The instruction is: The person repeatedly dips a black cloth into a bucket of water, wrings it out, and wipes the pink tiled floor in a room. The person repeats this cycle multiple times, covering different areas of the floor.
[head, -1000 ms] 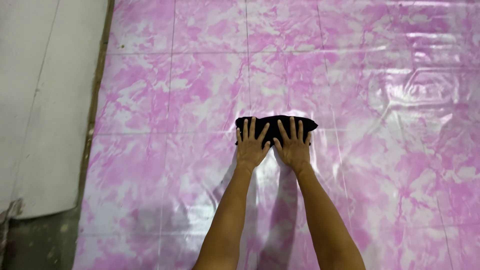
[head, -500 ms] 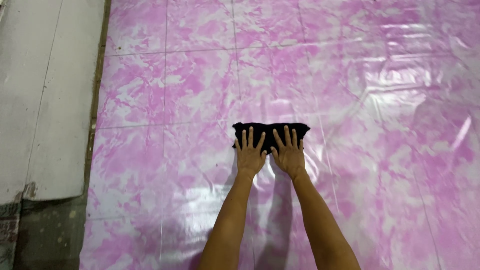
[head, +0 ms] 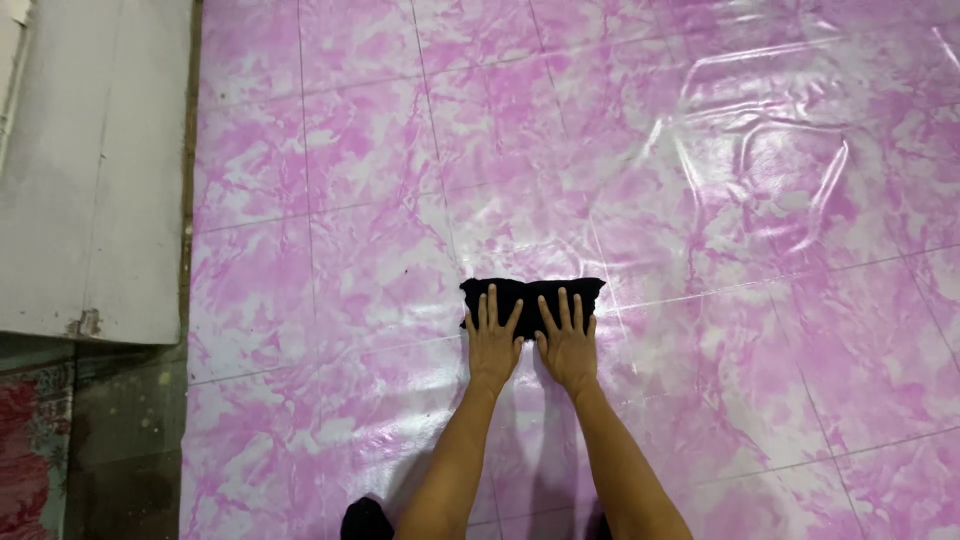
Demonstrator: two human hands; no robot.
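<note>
A black cloth [head: 531,293] lies flat on a shiny pink marbled floor covering [head: 700,250]. My left hand [head: 492,342] and my right hand [head: 567,345] press side by side on the near edge of the cloth, palms down, fingers spread and pointing away from me. Both arms are stretched out straight. The near part of the cloth is hidden under the fingers.
A grey-white wall or board [head: 90,170] runs along the left, with a brown strip at its foot. Bare dark floor [head: 120,440] and a red patterned mat [head: 30,450] show at the lower left. A dark shape [head: 365,520] sits by my left arm.
Both hands and the cloth have slid toward me across the floor. The view has tilted, bringing the mat and the dark shape into sight.
</note>
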